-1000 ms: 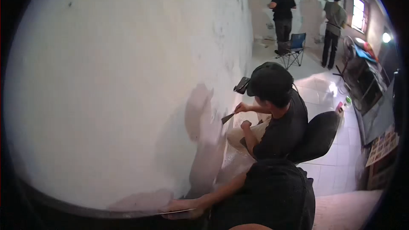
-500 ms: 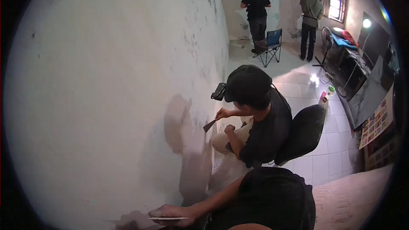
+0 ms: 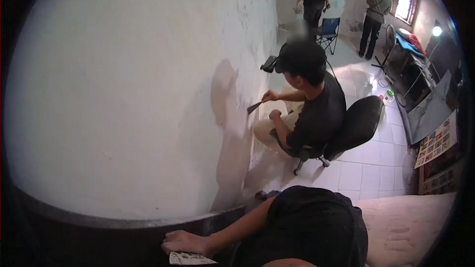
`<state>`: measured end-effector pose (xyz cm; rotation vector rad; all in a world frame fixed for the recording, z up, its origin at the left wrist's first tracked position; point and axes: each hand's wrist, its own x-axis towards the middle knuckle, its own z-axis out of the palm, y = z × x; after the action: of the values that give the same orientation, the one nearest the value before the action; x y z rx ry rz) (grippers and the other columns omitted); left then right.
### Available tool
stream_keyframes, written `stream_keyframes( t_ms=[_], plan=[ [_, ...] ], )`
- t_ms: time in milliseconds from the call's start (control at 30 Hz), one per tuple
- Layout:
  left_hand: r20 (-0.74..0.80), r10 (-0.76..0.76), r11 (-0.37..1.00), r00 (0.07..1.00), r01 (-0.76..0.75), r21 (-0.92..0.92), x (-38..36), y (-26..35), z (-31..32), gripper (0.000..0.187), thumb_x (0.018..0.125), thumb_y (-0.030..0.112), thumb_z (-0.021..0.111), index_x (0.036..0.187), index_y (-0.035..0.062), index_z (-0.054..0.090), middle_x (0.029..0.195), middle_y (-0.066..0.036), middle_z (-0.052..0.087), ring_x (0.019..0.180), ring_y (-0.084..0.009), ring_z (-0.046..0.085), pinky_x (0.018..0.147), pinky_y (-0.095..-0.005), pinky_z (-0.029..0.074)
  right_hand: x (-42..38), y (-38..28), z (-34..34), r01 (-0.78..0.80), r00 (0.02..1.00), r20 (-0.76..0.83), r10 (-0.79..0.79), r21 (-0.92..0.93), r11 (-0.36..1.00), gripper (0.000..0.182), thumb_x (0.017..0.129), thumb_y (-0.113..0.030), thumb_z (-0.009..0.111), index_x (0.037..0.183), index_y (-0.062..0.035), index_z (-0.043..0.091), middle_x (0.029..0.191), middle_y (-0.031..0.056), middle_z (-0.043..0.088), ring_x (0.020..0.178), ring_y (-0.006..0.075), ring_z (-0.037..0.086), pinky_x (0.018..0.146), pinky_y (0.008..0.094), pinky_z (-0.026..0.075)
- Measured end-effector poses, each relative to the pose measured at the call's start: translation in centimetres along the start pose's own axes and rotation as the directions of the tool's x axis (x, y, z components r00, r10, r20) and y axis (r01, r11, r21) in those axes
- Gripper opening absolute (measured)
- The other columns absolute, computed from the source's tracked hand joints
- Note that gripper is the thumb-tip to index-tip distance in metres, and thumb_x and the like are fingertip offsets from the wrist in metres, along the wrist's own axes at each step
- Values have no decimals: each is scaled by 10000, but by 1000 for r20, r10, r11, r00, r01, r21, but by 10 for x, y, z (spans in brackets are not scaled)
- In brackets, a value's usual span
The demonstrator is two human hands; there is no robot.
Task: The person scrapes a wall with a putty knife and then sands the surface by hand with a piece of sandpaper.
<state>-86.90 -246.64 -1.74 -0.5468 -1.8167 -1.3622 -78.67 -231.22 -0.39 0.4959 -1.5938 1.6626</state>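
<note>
My right hand is closed near the bottom of the view, at the end of a bare forearm and black sleeve. From beneath it shows a putty knife, its flat pale blade mottled with dark specks; the handle is hidden in my fingers. The hand sits in front of a dark band along the foot of the pale wall. My left hand is out of view.
A seated co-worker on a black chair holds a scraper against the wall ahead. Two more people stand at the far wall, near a blue folding chair. A fan and a lit lamp stand at right.
My view has tilted lower, bringing the dark band into sight. The putty knife has turned from edge-on to showing its flat face. One far co-worker has lowered both arms.
</note>
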Motion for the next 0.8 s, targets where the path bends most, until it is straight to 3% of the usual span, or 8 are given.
stream_keyframes(
  t_ms=[33,67,133,167,233,300,767,800],
  plan=[
    [21,2,1000,1000,-1,-16,0,-2,-1,524,1083,459,321,872,52,575,799,-106,593,669,-210,517,639,-344,426,-3,7,7,31,999,21,-30,-50,998,412,911,-429,528,855,-37,413,784,136,436,762,363,505,740,452,387],
    [47,6,999,999,-4,-41,1,-4,-3,522,1082,459,324,876,51,575,801,-107,594,671,-210,519,640,-344,427,-10,21,16,106,994,14,-106,-212,971,397,928,-415,531,865,-33,446,812,157,477,776,382,521,738,458,390],
    [91,0,996,996,8,-93,-1,-7,-3,517,1080,458,329,882,49,576,805,-107,596,675,-211,521,643,-343,429,-12,20,24,110,994,7,-111,-163,981,321,923,-353,538,884,-37,491,844,156,522,774,381,535,728,461,397],
    [118,-3,993,993,17,-117,-2,-9,-2,515,1079,457,331,885,48,577,808,-108,597,677,-211,523,644,-343,429,-18,29,30,134,991,27,-131,-228,964,298,926,-334,532,884,-41,496,843,150,524,764,378,533,725,463,398],
    [186,4,986,983,27,-162,-3,-8,1,510,1077,456,337,892,47,578,812,-108,599,680,-211,525,647,-342,431,-21,32,36,44,999,17,-42,-141,989,282,929,-320,516,866,-46,492,818,135,510,748,361,532,693,459,387],
    [246,9,975,969,46,-216,-4,-6,7,506,1075,455,342,898,45,579,816,-109,601,684,-211,528,650,-342,433,-14,24,30,214,977,55,-206,-297,931,302,944,-332,510,844,-49,483,777,129,487,731,341,528,660,447,368],
    [431,-118,935,894,246,-255,-19,-6,20,478,1061,448,378,943,34,586,845,-113,614,709,-211,545,669,-338,444,-4,39,13,246,968,106,-227,-216,945,363,882,-400,568,823,-61,453,744,116,451,703,358,516,651,437,356],
    [442,-125,935,888,255,-248,-19,-5,21,476,1060,448,380,946,34,586,848,-113,615,711,-211,546,670,-338,445,-3,35,10,241,967,148,-209,-254,937,333,798,-326,630,873,-55,453,746,128,464,695,364,514,684,447,393]
  ],
)
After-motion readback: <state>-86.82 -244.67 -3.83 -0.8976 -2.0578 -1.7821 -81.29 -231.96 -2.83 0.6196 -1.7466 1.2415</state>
